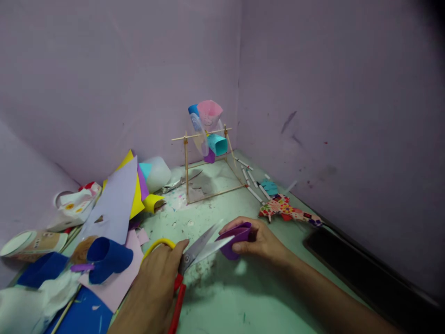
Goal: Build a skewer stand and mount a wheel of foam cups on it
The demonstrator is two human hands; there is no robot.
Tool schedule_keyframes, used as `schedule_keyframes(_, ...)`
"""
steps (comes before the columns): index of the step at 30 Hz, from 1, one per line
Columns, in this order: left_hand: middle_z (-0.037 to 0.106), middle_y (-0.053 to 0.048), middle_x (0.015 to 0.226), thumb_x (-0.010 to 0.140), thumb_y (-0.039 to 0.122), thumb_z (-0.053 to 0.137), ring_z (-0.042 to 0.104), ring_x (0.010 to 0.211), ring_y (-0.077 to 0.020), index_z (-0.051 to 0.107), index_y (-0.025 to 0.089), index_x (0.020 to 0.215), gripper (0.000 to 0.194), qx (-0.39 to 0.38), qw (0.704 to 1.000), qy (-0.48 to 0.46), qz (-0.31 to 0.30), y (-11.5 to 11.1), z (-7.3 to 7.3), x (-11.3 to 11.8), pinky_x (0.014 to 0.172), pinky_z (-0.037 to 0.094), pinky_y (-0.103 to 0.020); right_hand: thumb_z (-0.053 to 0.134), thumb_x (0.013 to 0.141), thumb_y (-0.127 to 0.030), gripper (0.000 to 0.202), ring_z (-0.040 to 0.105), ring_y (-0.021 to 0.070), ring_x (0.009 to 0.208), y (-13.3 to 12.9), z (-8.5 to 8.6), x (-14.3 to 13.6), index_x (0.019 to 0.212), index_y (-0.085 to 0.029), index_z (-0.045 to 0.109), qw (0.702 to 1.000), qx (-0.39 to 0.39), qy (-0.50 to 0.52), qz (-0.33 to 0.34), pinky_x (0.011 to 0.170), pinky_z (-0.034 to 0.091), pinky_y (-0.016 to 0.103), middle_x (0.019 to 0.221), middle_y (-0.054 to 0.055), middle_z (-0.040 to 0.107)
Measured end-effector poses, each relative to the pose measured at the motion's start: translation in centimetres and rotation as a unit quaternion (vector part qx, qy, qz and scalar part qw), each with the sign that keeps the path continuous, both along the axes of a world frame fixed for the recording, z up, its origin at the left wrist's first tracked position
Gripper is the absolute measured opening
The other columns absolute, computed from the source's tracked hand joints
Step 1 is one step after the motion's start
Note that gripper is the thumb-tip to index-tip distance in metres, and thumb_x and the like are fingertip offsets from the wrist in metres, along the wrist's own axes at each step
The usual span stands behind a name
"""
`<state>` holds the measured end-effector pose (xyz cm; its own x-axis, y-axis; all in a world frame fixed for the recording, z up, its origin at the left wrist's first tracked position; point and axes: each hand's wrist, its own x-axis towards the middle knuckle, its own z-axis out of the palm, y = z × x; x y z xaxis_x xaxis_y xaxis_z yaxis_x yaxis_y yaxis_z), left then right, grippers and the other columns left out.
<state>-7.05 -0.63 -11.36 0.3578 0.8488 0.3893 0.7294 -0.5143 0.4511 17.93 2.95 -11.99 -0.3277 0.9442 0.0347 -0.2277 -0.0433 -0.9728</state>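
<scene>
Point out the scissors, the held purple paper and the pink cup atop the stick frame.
Scissors (187, 258), head view: on the pivot.
Held purple paper (228, 252), head view: on its lower outer side.
Pink cup (209, 117), head view: on its middle.

Head camera: positioned above and behind the left hand (156, 271) and right hand (255, 239), facing forward and down. Range to hands: near. Coverage: table (222, 304) beneath and around the hands, wall corner (239, 69) beyond them.
</scene>
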Motion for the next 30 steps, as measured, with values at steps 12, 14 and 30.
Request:
schedule_keyframes(12, 0.056, -0.018, 0.115, 0.079, -0.001, 0.038, 0.053, 0.111, -0.0302, 0.035, 0.011, 0.132, 0.055, 0.174, 0.94, 0.292, -0.021, 0.3, -0.2, -0.9, 0.09, 0.048, -0.046, 0.081, 0.057, -0.026, 0.035, 0.066, 0.0158, 0.073, -0.5, 1.1, 0.1, 0.087, -0.016, 0.067, 1.0, -0.001, -0.026, 0.018, 0.066, 0.05, 0.027, 0.083, 0.005, 0.072)
schedule_keyframes(14, 0.054, -0.019, 0.118, 0.079, -0.001, 0.039, 0.05, 0.114, -0.0316, 0.034, 0.011, 0.134, 0.056, 0.171, 0.939, 0.299, -0.005, 0.1, -0.5, -0.7, 0.092, 0.046, -0.049, 0.08, 0.057, -0.023, 0.034, 0.066, 0.0156, 0.073, -0.6, 1.1, 0.0, 0.087, -0.016, 0.067, 0.999, 0.007, -0.04, 0.018, 0.066, 0.05, 0.027, 0.085, 0.005, 0.072)
schedule_keyframes(30, 0.058, -0.017, 0.108, 0.079, 0.003, 0.043, 0.06, 0.091, -0.0261, 0.032, 0.013, 0.135, 0.058, 0.153, 0.941, 0.302, -0.017, 0.4, -0.8, -0.7, 0.075, 0.053, -0.041, 0.072, 0.058, -0.014, 0.023, 0.059, 0.0122, 0.067, -0.8, 1.1, -0.4, 0.08, -0.017, 0.066, 0.994, 0.029, -0.1, 0.007, 0.064, 0.044, 0.024, 0.075, 0.0, 0.068)
